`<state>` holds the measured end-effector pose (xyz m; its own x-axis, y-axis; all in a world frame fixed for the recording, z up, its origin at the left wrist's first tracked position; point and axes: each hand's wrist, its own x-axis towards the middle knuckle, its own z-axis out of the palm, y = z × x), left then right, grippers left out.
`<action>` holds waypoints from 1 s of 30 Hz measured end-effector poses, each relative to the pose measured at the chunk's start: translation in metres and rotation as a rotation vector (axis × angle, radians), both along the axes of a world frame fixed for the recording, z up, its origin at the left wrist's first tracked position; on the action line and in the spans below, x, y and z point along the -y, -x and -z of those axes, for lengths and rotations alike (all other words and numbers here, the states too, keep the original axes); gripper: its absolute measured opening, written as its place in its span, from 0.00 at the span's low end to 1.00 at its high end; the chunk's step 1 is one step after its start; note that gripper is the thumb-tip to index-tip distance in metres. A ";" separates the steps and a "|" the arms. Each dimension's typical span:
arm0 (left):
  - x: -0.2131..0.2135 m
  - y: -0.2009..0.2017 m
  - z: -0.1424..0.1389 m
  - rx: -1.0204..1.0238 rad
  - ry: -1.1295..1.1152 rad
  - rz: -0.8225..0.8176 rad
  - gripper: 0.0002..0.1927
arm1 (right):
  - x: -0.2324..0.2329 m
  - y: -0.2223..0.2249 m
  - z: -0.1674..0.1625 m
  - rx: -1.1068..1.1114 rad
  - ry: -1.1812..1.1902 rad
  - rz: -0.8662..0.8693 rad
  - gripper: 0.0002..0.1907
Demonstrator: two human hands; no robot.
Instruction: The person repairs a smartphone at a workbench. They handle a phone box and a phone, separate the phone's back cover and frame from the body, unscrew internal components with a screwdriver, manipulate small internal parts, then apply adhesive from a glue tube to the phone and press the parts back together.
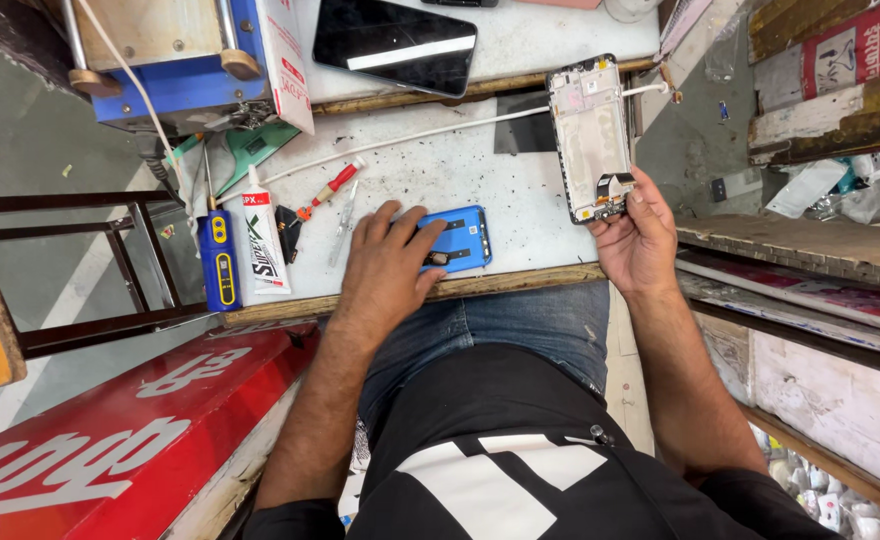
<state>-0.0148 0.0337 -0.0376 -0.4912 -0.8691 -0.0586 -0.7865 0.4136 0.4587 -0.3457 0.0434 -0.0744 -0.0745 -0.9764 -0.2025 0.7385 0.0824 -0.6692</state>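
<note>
My left hand (390, 265) rests palm down on a blue phone back cover (460, 240) that lies near the front edge of the white worktable (460, 165). My fingers cover the left part of the cover. My right hand (640, 240) holds an opened phone frame (590, 135) by its lower end, raised over the table's right edge, with its white inner side and small parts facing up.
A red-handled screwdriver (332, 187), tweezers (343, 222), a glue tube (265, 240) and a blue gadget (218, 260) lie at the left. A dark tablet (395, 45) and a white cable (410, 137) sit farther back. A blue machine (190, 60) stands at the back left.
</note>
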 end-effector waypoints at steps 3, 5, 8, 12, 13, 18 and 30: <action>-0.002 -0.004 -0.007 0.077 -0.003 -0.010 0.39 | -0.001 0.001 0.001 0.008 0.020 -0.013 0.18; -0.004 -0.008 -0.013 0.116 -0.024 -0.035 0.38 | 0.000 0.001 0.003 0.002 0.024 -0.027 0.18; -0.012 -0.011 -0.020 0.151 -0.048 -0.112 0.38 | 0.000 0.001 0.004 -0.040 -0.010 -0.021 0.20; -0.022 -0.012 -0.019 0.210 -0.047 -0.136 0.43 | 0.001 0.003 0.007 -0.048 -0.009 -0.008 0.20; -0.024 -0.013 -0.017 0.207 -0.034 -0.139 0.43 | 0.000 0.003 0.008 -0.044 -0.006 -0.008 0.19; -0.031 -0.024 -0.004 0.172 0.064 -0.210 0.38 | 0.000 0.005 0.011 -0.052 -0.011 -0.015 0.20; -0.001 -0.008 0.018 0.172 0.298 -0.559 0.37 | -0.002 0.004 0.005 -0.002 -0.003 -0.006 0.21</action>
<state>-0.0065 0.0347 -0.0556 0.0337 -0.9818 0.1868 -0.9717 0.0115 0.2358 -0.3499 0.0451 -0.0799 -0.0687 -0.9763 -0.2053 0.7368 0.0891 -0.6703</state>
